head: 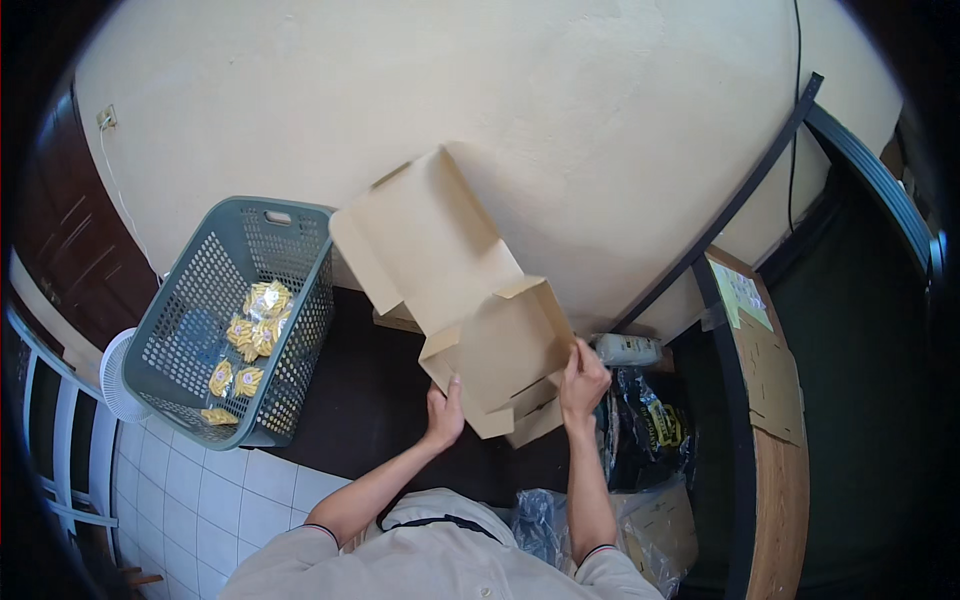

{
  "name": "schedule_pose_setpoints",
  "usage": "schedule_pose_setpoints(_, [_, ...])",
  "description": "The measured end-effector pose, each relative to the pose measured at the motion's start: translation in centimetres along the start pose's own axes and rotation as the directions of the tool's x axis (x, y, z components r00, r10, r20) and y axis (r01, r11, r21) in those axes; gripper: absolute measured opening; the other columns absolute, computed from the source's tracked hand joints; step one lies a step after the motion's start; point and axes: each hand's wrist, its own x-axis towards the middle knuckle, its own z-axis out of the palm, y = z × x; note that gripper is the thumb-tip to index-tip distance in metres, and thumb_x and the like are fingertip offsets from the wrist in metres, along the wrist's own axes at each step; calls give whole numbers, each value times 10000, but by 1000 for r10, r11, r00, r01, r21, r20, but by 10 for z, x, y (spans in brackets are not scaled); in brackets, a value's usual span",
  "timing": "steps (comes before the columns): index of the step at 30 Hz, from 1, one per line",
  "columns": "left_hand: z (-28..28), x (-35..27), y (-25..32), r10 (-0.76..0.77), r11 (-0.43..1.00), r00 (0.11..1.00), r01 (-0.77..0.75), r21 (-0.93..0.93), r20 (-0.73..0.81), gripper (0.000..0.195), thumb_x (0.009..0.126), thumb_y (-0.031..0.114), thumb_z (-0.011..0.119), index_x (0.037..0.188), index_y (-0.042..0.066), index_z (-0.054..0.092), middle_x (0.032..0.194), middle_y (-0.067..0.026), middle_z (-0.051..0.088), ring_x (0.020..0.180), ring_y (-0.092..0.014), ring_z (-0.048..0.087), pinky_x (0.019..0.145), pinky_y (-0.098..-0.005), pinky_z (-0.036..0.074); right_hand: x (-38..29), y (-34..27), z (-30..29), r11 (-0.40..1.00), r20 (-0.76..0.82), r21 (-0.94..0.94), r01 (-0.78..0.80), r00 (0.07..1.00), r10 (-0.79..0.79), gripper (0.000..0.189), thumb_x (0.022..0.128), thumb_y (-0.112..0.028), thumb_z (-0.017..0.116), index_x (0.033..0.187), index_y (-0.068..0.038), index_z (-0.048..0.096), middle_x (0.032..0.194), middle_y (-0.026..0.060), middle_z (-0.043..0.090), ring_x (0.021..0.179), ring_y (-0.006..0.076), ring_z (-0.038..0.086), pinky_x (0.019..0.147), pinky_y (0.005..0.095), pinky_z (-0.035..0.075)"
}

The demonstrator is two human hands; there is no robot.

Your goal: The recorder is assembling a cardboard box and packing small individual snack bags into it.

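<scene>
A partly folded brown cardboard box (510,349) is tilted above the dark tabletop (360,412), its large lid (427,232) swung up and away from me. My left hand (445,414) grips the near left wall of the box, thumb on top. With fingers at the right side wall, my right hand (583,381) holds the other side. Small side flaps stick out at the corners, and the front flap hangs loose near me. Part of another cardboard piece (536,424) shows beneath the box's front; whether it belongs to the same box I cannot tell.
Left of the box stands a grey-green perforated plastic basket (187,277) with several clear packets of yellow snacks (259,337). Plastic bags (652,420) lie at the right, near a wooden shelf (780,480) with flat cardboard. A white fan (124,375) is behind the basket.
</scene>
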Motion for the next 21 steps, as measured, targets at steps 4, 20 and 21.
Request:
schedule_pose_setpoints(4, [-52,50,-16,-102,970,994,92,225,32,490,1030,354,642,1256,-81,642,1125,-233,748,1096,-285,714,937,-397,539,-77,8,39,958,172,-105,-268,943,283,210,918,-152,721,1040,10,777,899,245,741,822,421,738,747,464,579])
schedule_pose_setpoints(20, [-216,-2,-133,-579,654,814,429,623,49,765,882,380,834,1435,-28,497,1249,-230,682,1060,-293,718,925,-387,589,-264,24,88,380,649,-54,-923,257,716,383,1051,-346,624,1149,10,726,962,124,757,821,180,745,659,333,637])
schedule_pose_setpoints(21, [-212,-9,-133,-584,654,809,420,629,68,765,882,380,834,1435,-28,497,1249,-230,682,1060,-293,718,925,-387,589,-281,24,81,260,648,-56,-964,163,744,374,1053,-352,624,1147,-1,716,950,123,747,825,189,743,660,348,642])
